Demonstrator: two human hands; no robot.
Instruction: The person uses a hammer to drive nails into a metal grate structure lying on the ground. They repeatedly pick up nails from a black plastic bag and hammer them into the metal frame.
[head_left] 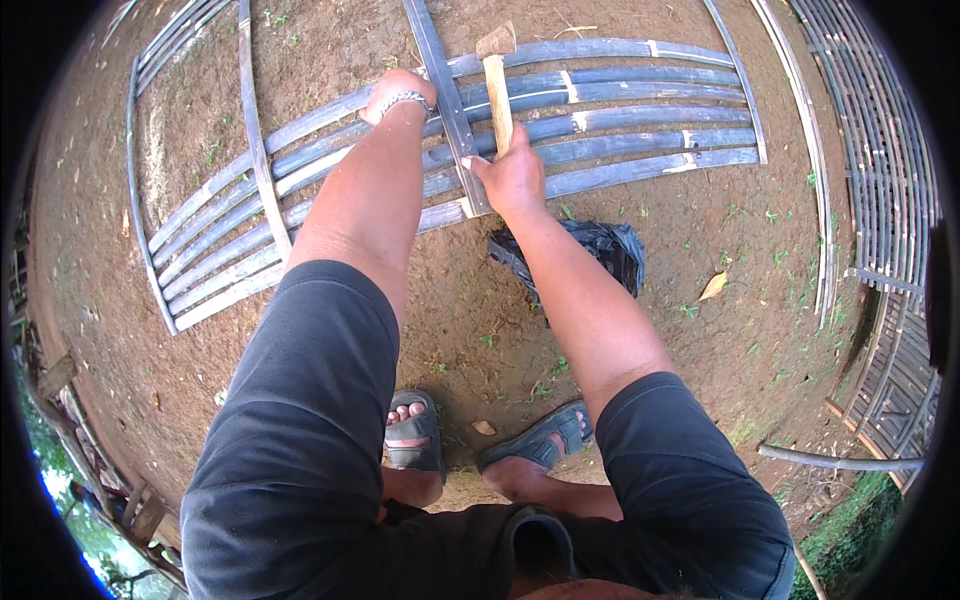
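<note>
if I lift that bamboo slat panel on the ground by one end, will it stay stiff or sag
Probably sag. The bamboo slat panel is long thin split strips joined by a few crosspieces, so it likely flexes and twists. It looks fairly light for its size, though awkward. The hammer in the right hand suggests some joints are unfinished.

A hammer (pixel 497 85) lies on the slat panel (pixel 620 110), a bag (pixel 600 250) before it.

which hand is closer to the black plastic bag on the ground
Right. The right hand grips the hammer handle just above the black bag; the left hand presses on the bamboo slats farther up and left.
</note>
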